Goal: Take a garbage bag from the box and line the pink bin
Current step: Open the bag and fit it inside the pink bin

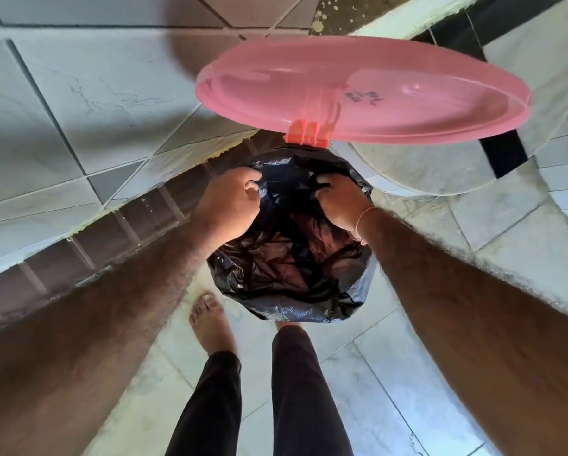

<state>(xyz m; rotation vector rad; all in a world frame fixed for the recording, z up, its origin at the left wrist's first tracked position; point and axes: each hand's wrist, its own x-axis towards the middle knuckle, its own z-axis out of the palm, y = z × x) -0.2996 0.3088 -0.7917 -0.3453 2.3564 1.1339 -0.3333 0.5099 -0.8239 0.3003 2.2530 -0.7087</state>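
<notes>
The pink bin stands on the floor in front of my feet, its round pink lid tipped up and open on its hinge. A black garbage bag fills the bin's mouth and is draped over the rim, hiding the bin's body. My left hand grips the bag's edge at the far left of the rim. My right hand pinches the bag's edge at the far right, close to the hinge. The box of bags is not in view.
A grey tiled wall rises on the left, with a dark tile band along its base. A pale rounded fixture sits right of the bin. My bare foot and dark trouser legs stand on the light floor tiles.
</notes>
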